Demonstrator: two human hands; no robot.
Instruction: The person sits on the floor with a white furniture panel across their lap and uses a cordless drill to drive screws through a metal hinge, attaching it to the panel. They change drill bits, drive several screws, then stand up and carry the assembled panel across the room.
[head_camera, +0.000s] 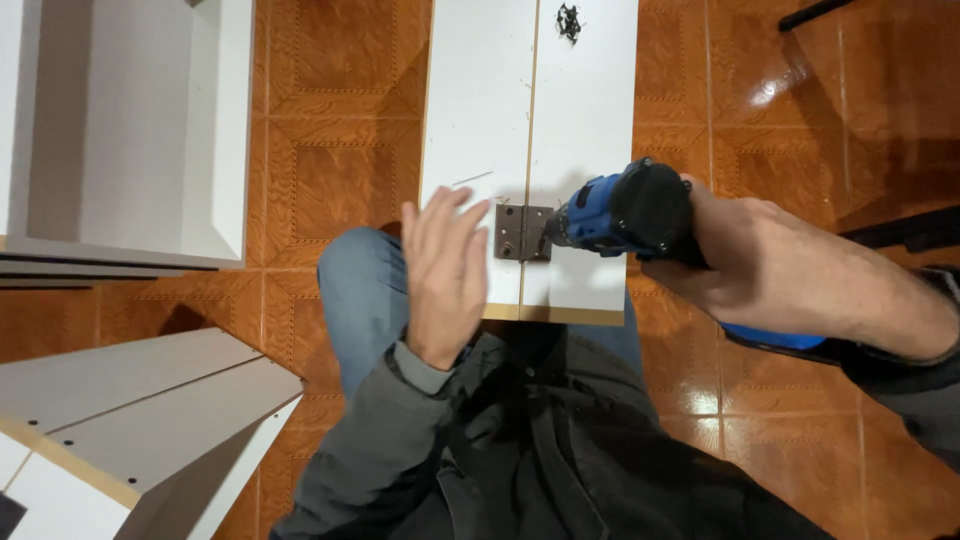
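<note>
- Glossy orange-brown floor tiles (340, 110) fill the background, with white cabinet parts (130, 130) at upper left and lower left
- Two long white boards (475, 100) lie side by side at centre top, a dark metal hinge (523, 232) across their seam
- left hand (443, 272) lies flat on the left board beside the hinge, fingers straight and slightly spread, holding nothing
- right hand (775, 262) comes in from the right, fingers wrapped on a blue and black cordless drill (625, 213), its tip at the hinge

A glossy orange tiled floor (340, 150) is seen under everything. Two white boards (580, 120) are laid on it ahead of the left hand (443, 272), a white cabinet (130, 130) farther left.
</note>
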